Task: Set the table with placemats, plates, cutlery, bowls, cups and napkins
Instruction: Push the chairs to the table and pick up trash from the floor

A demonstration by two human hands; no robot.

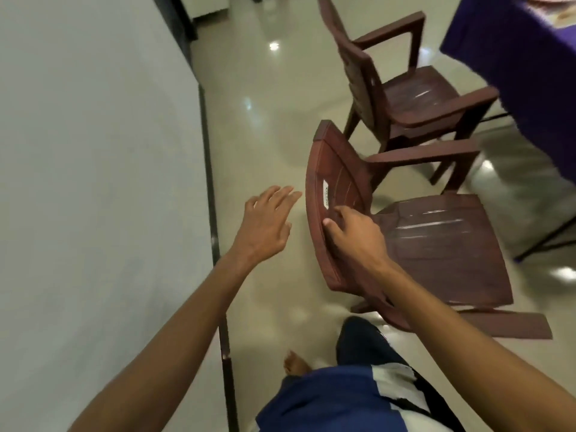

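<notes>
A table under a purple cloth [514, 57] fills the top right corner; something pale lies on it at the frame's edge, too cropped to name. Beside the table stands a brown plastic chair [436, 244]. My right hand [352, 235] grips the top of that chair's backrest, fingers curled over its edge. My left hand [268, 222] hovers just left of the backrest with its fingers straight and holds nothing.
A second brown plastic chair [405, 98] stands farther along the table. A white wall [93, 182] with a dark skirting strip runs along the left. Glossy cream floor tiles [265, 120] lie between wall and chairs. My bare foot shows at the bottom.
</notes>
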